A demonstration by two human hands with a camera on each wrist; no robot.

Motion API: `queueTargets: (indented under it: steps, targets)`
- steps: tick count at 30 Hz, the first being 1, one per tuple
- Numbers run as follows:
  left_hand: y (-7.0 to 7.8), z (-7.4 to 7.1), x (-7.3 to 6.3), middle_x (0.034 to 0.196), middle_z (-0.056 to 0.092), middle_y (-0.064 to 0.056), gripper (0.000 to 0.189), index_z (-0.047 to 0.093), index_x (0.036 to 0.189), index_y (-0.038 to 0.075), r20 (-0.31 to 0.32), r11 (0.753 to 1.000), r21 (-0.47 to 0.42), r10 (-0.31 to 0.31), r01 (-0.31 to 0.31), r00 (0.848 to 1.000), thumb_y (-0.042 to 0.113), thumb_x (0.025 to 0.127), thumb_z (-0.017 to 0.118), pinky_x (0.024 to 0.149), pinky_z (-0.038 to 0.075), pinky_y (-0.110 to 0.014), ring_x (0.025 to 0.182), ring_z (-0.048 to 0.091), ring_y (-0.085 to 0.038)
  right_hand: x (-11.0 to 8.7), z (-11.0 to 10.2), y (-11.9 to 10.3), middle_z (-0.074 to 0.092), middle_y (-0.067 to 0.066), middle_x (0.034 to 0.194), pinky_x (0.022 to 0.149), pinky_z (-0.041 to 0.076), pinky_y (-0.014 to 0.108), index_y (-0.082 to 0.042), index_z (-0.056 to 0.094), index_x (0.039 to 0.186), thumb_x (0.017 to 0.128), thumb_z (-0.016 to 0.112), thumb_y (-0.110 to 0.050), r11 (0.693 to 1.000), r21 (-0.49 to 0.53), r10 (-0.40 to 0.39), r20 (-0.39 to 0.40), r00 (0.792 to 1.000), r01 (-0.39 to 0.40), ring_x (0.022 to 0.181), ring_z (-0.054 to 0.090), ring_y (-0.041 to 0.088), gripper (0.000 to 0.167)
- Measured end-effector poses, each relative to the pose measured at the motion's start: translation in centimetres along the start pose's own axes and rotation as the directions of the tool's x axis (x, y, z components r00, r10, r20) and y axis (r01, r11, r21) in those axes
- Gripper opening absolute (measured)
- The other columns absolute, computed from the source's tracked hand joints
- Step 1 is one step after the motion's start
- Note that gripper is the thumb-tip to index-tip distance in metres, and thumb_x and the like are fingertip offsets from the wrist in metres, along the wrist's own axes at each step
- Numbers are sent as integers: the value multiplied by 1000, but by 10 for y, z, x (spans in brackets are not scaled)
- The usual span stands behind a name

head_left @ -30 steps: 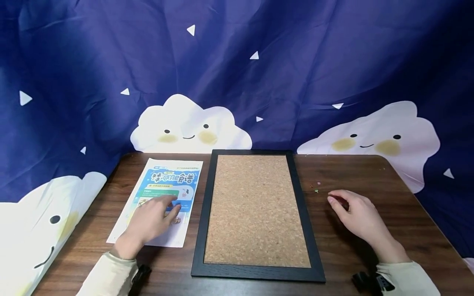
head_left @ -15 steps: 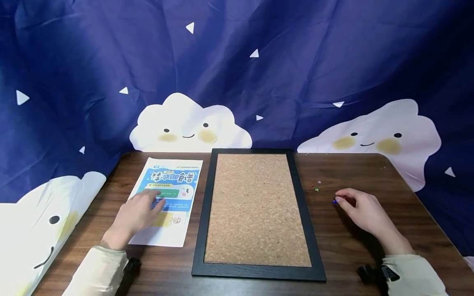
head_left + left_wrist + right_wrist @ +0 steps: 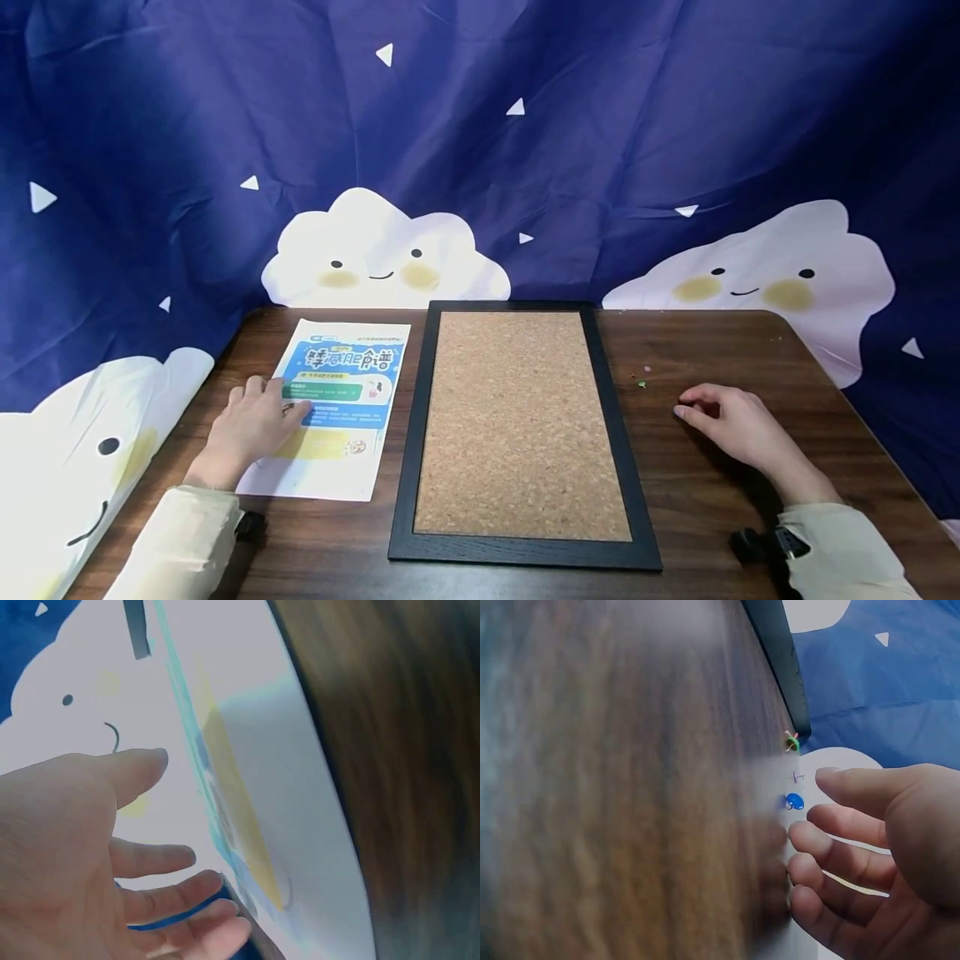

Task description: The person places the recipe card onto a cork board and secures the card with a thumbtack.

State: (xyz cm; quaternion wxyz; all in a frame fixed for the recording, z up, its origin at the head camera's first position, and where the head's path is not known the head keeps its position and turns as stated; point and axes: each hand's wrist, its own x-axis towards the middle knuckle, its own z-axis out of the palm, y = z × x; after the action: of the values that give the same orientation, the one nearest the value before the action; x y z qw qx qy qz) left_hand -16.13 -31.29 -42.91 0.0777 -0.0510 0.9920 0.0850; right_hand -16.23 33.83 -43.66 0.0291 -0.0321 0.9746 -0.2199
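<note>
My left hand [image 3: 251,425] is over the left edge of a printed poster sheet [image 3: 341,412], thumb spread from the fingers and nothing in its grasp. In the left wrist view the poster [image 3: 292,765] lies beyond the fingers. To the right of the black-framed cork board [image 3: 525,425], my right hand [image 3: 727,421] is low over the table with fingers loosely curved. A blue thumbtack [image 3: 795,801] lies just past its fingertips, in the gap between thumb and fingers. Farther off are a green thumbtack [image 3: 792,741] and a small purplish one [image 3: 796,777].
Between the hands, the cork board's black frame [image 3: 525,550] reaches nearly to the back of the brown wooden table [image 3: 705,350]. Tiny coloured thumbtacks [image 3: 642,384] are scattered right of the board. A blue curtain with clouds [image 3: 450,125] hangs behind.
My left hand has drawn left across the poster to its left edge, uncovering more print. My right hand has shifted slightly right, and a blue thumbtack now shows at its thumb tip.
</note>
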Motion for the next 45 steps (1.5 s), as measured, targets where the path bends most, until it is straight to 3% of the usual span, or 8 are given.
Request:
queueTargets:
  steps: [5,11,18,32,41,45]
  targets:
    - [-7,-1,3,139,41,-48,92,37,150,-21,36,998,22,-58,57,998,55,105,62,95,48,-75,124,42,-63,3,3,2,70,7,90,75,48,37,2,76,112,100,78,-23,1000,-7,-9,21,1000,9,84,59,24,27]
    - [-11,-6,8,132,43,-49,96,44,140,-24,60,996,48,-78,75,995,59,100,68,88,50,-74,117,47,-64,3,6,3,72,3,90,77,49,39,-7,77,100,100,76,-16,997,-32,-70,24,997,71,83,59,20,9]
    - [-13,-13,16,134,40,-50,105,40,144,-26,134,992,43,-125,121,983,62,96,72,87,51,-70,112,48,-62,2,7,2,73,4,93,80,49,43,-9,75,98,102,75,-16,997,-34,-70,20,997,71,85,59,23,8]
    - [-20,-14,22,131,43,-48,106,43,142,-25,139,991,-6,-128,130,982,64,95,74,88,52,-73,105,54,-58,4,8,3,70,5,92,78,46,40,-9,75,103,102,75,-14,999,-25,-27,19,999,28,86,57,26,5]
    - [-27,-9,18,143,35,-48,113,27,154,-22,122,987,-74,-135,145,983,59,93,78,98,49,-75,116,50,-59,0,7,-1,72,8,96,81,48,44,-8,76,102,101,75,-13,999,-24,-42,-2,999,42,88,59,27,5]
    - [-29,-11,17,146,40,-47,108,26,157,-18,132,982,-111,-140,155,981,53,95,79,100,49,-75,119,53,-59,-3,6,-4,76,12,100,83,52,50,-8,77,102,100,76,-12,999,-9,-44,-28,999,44,90,62,30,5]
